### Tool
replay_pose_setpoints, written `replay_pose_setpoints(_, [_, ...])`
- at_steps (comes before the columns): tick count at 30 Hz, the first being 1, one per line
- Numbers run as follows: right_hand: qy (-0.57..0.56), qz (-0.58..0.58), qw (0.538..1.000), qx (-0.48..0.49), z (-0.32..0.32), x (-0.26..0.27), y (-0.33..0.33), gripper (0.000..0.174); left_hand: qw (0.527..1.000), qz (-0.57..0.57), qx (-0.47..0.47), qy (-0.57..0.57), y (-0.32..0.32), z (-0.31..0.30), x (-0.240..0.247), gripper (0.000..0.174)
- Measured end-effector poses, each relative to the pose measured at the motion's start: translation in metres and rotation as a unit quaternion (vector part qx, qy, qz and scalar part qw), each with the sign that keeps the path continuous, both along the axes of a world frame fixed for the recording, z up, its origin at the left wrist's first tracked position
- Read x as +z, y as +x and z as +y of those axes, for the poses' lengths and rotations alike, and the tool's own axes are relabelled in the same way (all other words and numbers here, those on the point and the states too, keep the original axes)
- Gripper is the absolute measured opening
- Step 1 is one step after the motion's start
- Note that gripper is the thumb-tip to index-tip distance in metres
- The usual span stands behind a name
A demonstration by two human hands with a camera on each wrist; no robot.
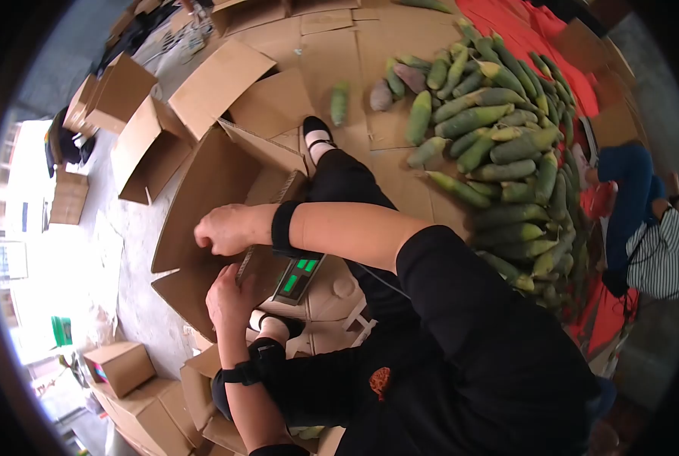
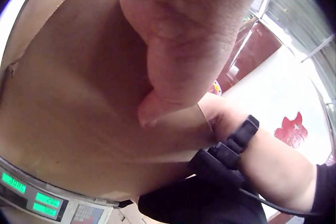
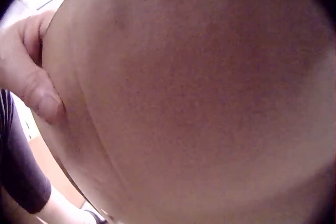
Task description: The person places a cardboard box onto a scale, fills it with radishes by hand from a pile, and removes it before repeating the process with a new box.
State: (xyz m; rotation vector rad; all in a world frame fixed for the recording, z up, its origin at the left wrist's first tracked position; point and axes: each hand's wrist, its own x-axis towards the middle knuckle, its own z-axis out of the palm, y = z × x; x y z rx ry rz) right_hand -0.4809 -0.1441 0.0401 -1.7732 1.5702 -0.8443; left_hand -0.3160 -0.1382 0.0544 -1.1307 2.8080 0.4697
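An open cardboard box (image 1: pixel 184 228) stands in front of the person, its inner wall showing. My left hand (image 1: pixel 231 300) grips the edge of the near wall; in the right wrist view its thumb (image 3: pixel 47 106) lies on the cardboard (image 3: pixel 184 98), with the other fingers behind the edge. My right hand (image 1: pixel 229 228) is over the box opening with its fingers bent downward. Its fingertips are hidden, and I cannot tell whether they hold anything. Right beside the near wall is a digital scale (image 1: pixel 298 280) with lit green displays, also low in the left wrist view (image 2: pixel 47 203).
A big pile of long green vegetables (image 1: pixel 506 144) lies on cardboard sheets to the right. Several other cardboard boxes (image 1: pixel 146 152) stand around. The person's feet flank the box. Another person (image 1: pixel 651 235) is at the far right, near red cloth (image 1: pixel 506 15).
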Motion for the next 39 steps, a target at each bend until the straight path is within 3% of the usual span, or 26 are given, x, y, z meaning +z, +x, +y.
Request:
replay_pose_setpoints(1, [0.002,-0.002,1.0,-0.009,0.008,0.012,-0.006,0.024,1.0,-0.002,-0.009,0.002,0.0,-0.001,-0.001,0.03])
replay_pose_setpoints(3, [-0.04,-0.14,0.989,-0.009,0.027,0.034,-0.016,0.023,1.0,0.001,-0.003,-0.001,0.0,-0.001,-0.002,0.03])
replay_pose_setpoints(6, [-0.095,-0.136,0.986,-0.013,0.064,0.062,-0.046,0.026,1.0,-0.002,-0.006,-0.003,0.0,0.0,0.0,0.027])
replay_pose_setpoints(9, [-0.113,-0.181,0.974,-0.08,0.101,0.058,-0.086,0.023,1.0,0.001,-0.003,-0.006,-0.002,0.005,0.003,0.025])
replay_pose_setpoints(11, [-0.12,-0.181,0.964,-0.153,0.129,0.042,-0.116,0.021,1.0,0.005,0.0,-0.009,-0.003,0.008,0.003,0.024])
replay_pose_setpoints(14, [-0.082,-0.168,0.941,-0.283,0.172,-0.024,-0.159,0.021,1.0,0.011,-0.006,-0.018,-0.002,0.007,0.0,0.024])
replay_pose_setpoints(15, [-0.03,-0.114,0.938,-0.326,0.193,-0.041,-0.168,0.021,1.0,0.012,-0.007,-0.018,-0.003,0.007,0.001,0.023])
replay_pose_setpoints(16, [-0.046,-0.076,0.93,-0.358,0.212,-0.073,-0.176,0.019,1.0,0.013,-0.008,-0.018,-0.003,0.008,0.001,0.023])
replay_pose_setpoints(18, [0.06,0.015,0.914,-0.401,0.257,-0.124,-0.184,0.016,1.0,0.011,-0.008,-0.02,-0.002,0.008,0.0,0.023])
replay_pose_setpoints(20, [0.167,0.089,0.895,-0.403,0.302,-0.166,-0.179,0.017,1.0,0.008,-0.007,-0.022,-0.002,0.008,-0.001,0.023])
replay_pose_setpoints(23, [0.289,0.055,0.866,-0.405,0.365,-0.223,-0.157,0.021,1.0,0.001,-0.007,-0.02,-0.002,0.009,-0.002,0.023])
replay_pose_setpoints(26, [0.406,0.066,0.83,-0.377,0.401,-0.244,-0.13,0.018,1.0,-0.002,-0.009,-0.01,0.001,0.006,-0.006,0.023])
replay_pose_setpoints(27, [0.407,0.063,0.83,-0.376,0.412,-0.256,-0.126,0.018,1.0,-0.007,-0.008,-0.009,0.001,0.006,-0.007,0.024])
replay_pose_setpoints(29, [0.431,0.166,0.858,-0.223,0.425,-0.28,-0.119,0.022,1.0,-0.017,-0.005,-0.008,0.0,0.007,-0.007,0.024])
replay_pose_setpoints(33, [0.447,0.145,0.862,-0.19,0.423,-0.289,-0.12,0.024,1.0,-0.011,-0.001,0.004,-0.001,0.006,-0.006,0.023])
replay_pose_setpoints(35, [0.329,0.238,0.906,-0.118,0.406,-0.295,-0.126,0.024,1.0,-0.02,0.002,0.013,-0.002,0.007,-0.007,0.023])
replay_pose_setpoints(36, [0.329,0.236,0.907,-0.119,0.402,-0.295,-0.128,0.024,1.0,-0.022,0.004,0.017,-0.003,0.009,-0.006,0.023])
replay_pose_setpoints(37, [0.323,0.091,0.902,-0.272,0.384,-0.266,-0.132,0.022,0.999,-0.024,0.007,0.02,-0.003,0.01,-0.005,0.023])
replay_pose_setpoints(38, [0.303,-0.059,0.857,-0.413,0.368,-0.243,-0.135,0.021,0.999,-0.024,0.008,0.02,-0.003,0.011,-0.005,0.023])
replay_pose_setpoints(39, [0.304,-0.059,0.857,-0.412,0.357,-0.239,-0.139,0.021,0.999,-0.024,0.008,0.02,-0.003,0.011,-0.006,0.022])
